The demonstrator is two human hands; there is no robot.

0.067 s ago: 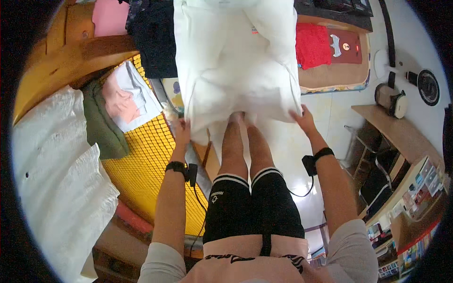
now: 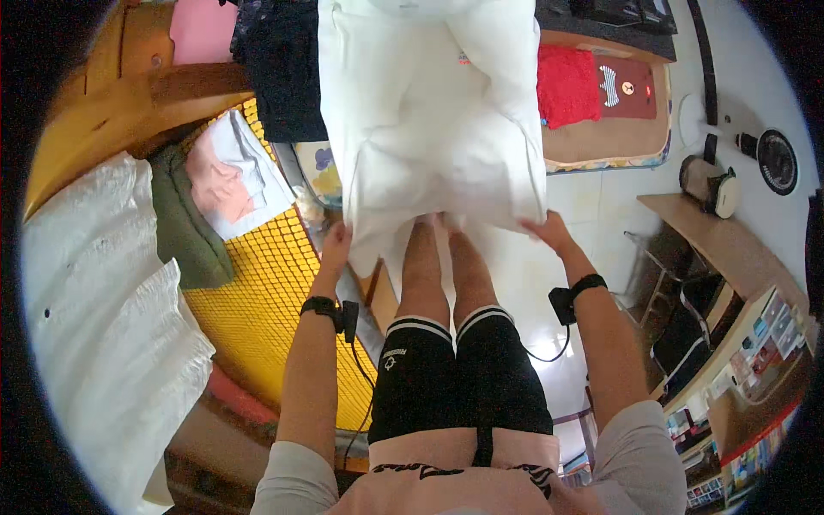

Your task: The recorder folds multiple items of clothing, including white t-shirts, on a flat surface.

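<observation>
A white T-shirt spreads out in front of me, its upper part reaching past the top of the view. My left hand is closed on the hem at its near left corner. At the near right corner, my right hand pinches the same hem. Between the two hands the cloth hangs in soft folds above my feet, hiding them. Small coloured print shows on the fabric toward the upper right. Black straps with small devices and cables circle both wrists.
Black clothing lies left of the shirt; a folded red cloth lies to its right. A folded pink-and-white garment and an olive cloth rest by yellow netting. A wooden desk and a chair stand at right.
My right hand has come slightly down and inward with its corner of the hem. My left hand has shifted a little to the right, and the cloth's folds have changed shape.
</observation>
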